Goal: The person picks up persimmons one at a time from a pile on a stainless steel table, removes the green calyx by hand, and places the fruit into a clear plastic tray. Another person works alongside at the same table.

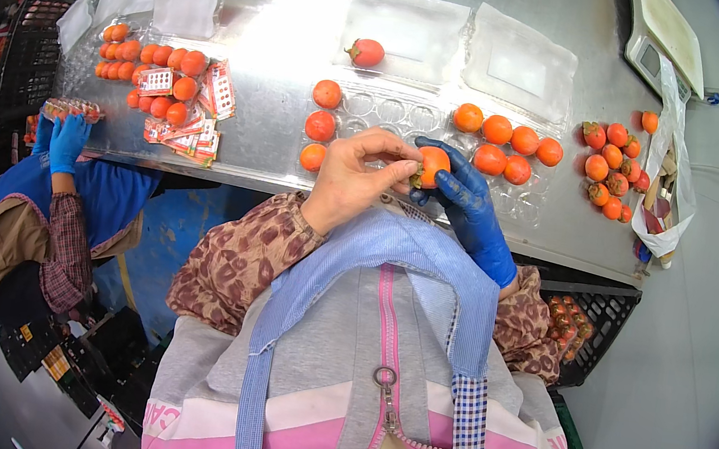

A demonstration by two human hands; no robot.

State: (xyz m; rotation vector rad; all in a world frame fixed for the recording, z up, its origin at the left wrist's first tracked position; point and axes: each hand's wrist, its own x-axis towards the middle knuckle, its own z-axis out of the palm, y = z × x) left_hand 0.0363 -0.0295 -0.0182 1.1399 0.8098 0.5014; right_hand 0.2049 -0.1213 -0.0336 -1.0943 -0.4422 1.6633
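Above the near edge of the metal table, my right hand (471, 202), in a blue glove, grips an orange persimmon (434, 167). The bare fingers of my left hand (356, 173) pinch at the green calyx (417, 176) on its left side. Behind my hands lies a clear plastic tray (391, 114) with round cups; three persimmons (321, 125) fill its left column. To the right, another clear tray (519, 201) holds several persimmons (497, 131) in its far rows. One persimmon with its calyx (366, 53) rests on the left tray's lid side, which has a white liner (414, 17).
Loose persimmons (612, 169) lie at the table's right end, near a white plastic bag (663, 223) and a scale (669, 44). Printed cards (217, 90) lie by filled trays at left. A co-worker's blue-gloved hands (64, 141) hold a pack. A black crate (604, 332) stands low right.
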